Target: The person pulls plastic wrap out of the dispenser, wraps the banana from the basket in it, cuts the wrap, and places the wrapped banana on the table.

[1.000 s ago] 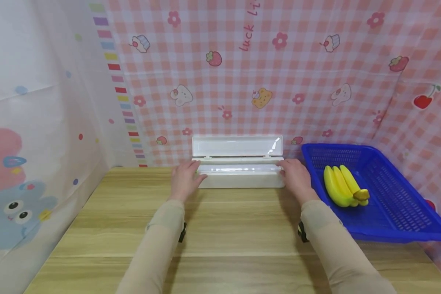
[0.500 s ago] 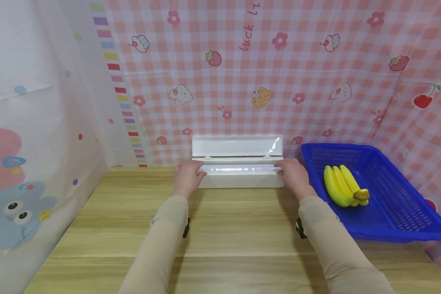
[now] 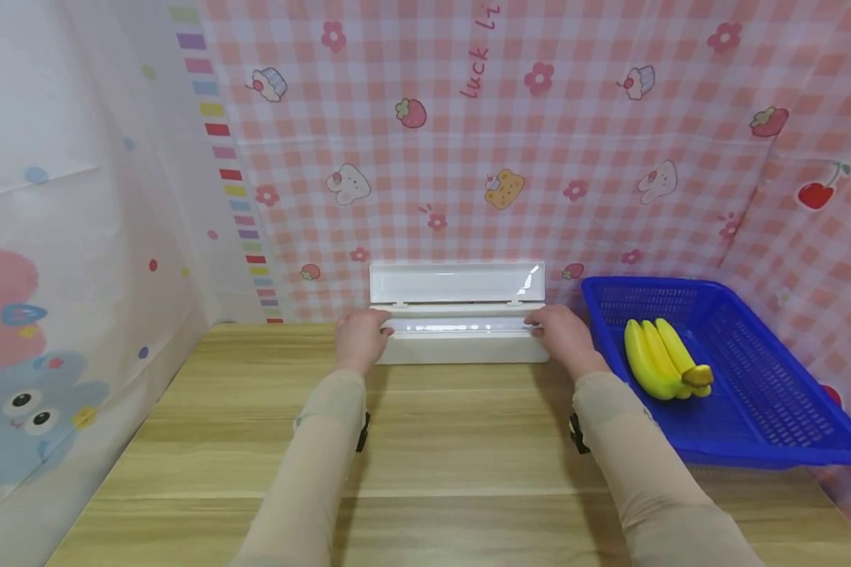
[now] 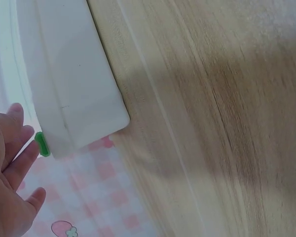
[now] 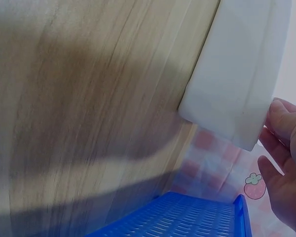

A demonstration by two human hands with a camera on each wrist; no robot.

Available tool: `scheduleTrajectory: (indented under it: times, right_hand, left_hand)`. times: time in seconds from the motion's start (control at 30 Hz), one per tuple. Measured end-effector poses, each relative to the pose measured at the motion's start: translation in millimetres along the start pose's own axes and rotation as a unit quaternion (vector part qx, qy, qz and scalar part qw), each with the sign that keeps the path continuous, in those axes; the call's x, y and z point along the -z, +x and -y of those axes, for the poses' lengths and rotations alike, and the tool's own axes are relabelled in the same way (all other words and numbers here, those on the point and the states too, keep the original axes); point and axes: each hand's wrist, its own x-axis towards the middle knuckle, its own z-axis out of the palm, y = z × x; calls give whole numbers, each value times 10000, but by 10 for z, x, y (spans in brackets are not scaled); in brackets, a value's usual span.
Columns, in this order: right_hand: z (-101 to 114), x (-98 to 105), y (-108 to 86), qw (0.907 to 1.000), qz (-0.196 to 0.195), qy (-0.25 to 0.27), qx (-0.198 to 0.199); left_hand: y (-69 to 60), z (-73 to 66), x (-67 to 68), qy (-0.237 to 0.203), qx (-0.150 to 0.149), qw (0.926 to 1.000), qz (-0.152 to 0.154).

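Observation:
In the head view, a white plastic-wrap dispenser box sits at the back of the table, its hinged lid raised. Shiny clear plastic wrap lies along its opening. My left hand is at the box's left end, thumb and forefinger pinching the wrap's edge. At the opposite end my right hand pinches the wrap the same way. The wrist views show the other fingers outside the box ends. A green piece sticks out at the left end. The film itself is hard to make out between the fingertips.
To the right stands a blue plastic basket holding a bunch of bananas. The wooden table extends in front of the box. A pink checked cloth hangs right behind, and a white printed cloth hangs on the left.
My left thumb has drawn in toward the forefinger, and my right fingertips have shifted slightly inward along the wrap. The box, basket and bananas have stayed in place.

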Motion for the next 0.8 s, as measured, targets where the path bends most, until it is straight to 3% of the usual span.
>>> scheduleTrajectory:
  times: [0.37, 0.8]
  right_hand:
    - [-11, 2, 32, 9999, 120, -10, 26]
    - [-31, -32, 60, 9998, 186, 17, -30]
  left_hand:
    - [27, -14, -28, -152, 163, 9994, 261]
    - [76, -50, -56, -160, 154, 9984, 514]
